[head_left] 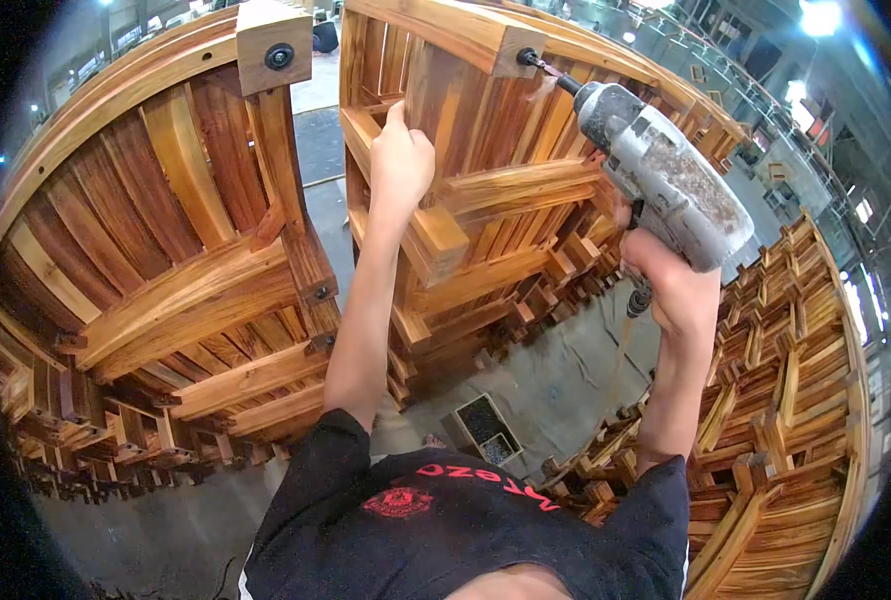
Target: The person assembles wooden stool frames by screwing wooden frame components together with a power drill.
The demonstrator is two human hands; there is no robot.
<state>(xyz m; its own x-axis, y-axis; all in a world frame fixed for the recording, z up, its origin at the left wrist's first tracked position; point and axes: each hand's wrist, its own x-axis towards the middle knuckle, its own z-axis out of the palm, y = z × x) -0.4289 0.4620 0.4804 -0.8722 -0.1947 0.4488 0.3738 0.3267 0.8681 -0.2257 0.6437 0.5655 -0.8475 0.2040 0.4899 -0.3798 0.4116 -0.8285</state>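
Observation:
My right hand (666,275) is wrapped around the handle of a worn grey air impact driver (678,170), with a hose fitting at the handle's lower end. Its bit reaches a dark round fitting (527,57) in the end of a square wooden leg (501,45). The leg belongs to an upturned slatted wooden furniture piece (526,180). In front of that piece's left side is my left hand (402,155), closed, one finger pointing up. Its other fingertips are hidden, so anything inside cannot be made out.
Another slatted wooden piece (146,190) stands at left, with a dark fitting (280,56) in its leg end. More wooden pieces (786,400) are stacked at right. On the grey floor (576,370) sits a box (457,428) of small dark parts.

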